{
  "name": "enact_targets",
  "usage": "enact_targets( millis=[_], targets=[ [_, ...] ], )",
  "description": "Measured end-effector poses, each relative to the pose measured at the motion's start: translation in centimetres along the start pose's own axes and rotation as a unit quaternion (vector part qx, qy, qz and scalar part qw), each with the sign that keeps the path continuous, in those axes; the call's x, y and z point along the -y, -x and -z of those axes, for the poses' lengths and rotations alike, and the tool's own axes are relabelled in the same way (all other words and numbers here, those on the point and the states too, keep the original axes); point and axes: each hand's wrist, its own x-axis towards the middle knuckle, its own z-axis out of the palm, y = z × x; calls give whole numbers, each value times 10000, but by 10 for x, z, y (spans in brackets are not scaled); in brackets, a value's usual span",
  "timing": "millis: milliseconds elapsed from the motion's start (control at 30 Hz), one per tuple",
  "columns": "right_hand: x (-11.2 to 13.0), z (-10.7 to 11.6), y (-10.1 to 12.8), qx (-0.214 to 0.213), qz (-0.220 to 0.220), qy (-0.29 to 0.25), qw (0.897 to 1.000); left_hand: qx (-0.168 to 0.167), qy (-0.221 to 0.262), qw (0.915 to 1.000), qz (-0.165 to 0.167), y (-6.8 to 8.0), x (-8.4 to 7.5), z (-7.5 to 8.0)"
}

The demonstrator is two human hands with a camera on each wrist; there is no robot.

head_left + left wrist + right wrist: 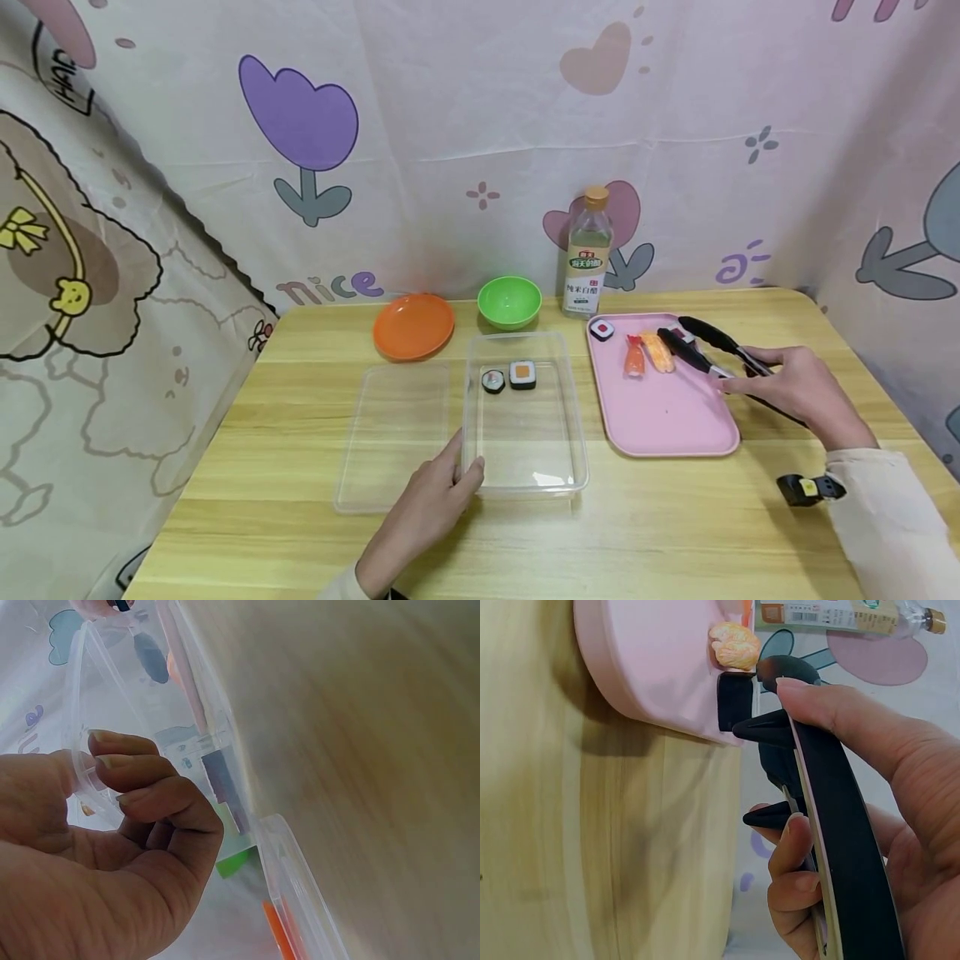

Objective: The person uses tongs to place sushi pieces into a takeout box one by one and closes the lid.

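My left hand (pixel 429 505) pinches the near left rim of a clear plastic container (pixel 576 417), thumb and fingers on either side of its wall. Inside sit a small round sushi roll (pixel 492 382) and a square sushi roll (pixel 522 375) with an orange centre. My right hand (pixel 808 393) grips black-tipped tongs (pixel 686 353) over a pink tray (pixel 667 425). The tong tips are apart around a dark-sided sushi roll (pixel 736 701), partly hidden in the head view; contact is unclear. Beside it lie an orange-topped sushi (pixel 658 352), a shrimp sushi (pixel 634 358) and a red-centred roll (pixel 602 330).
A clear flat lid (pixel 393 433) lies left of the container. Behind stand an orange plate (pixel 414 327), a green bowl (pixel 510 302) and a bottle (pixel 587 258) with an orange cap. A patterned cloth (pixel 450 125) hangs along the back of the wooden table (pixel 255 467).
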Motion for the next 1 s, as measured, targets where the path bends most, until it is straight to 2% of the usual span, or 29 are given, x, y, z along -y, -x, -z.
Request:
enact_targets(
  millis=[167,367,700,1000],
  targets=[
    [-2,2,0,-32,-7,188,9998,3,18,10000,21,0,0,0],
    [-4,3,-2,122,-110,131,9998,-23,-34,10000,17,0,-1,1],
    [-6,2,-4,169,113,449,9988,-31,-86,10000,-11,0,-2,0],
    [-8,0,-4,150,-78,240,9996,-4,-126,9999,-13,0,-3,0]
  ],
)
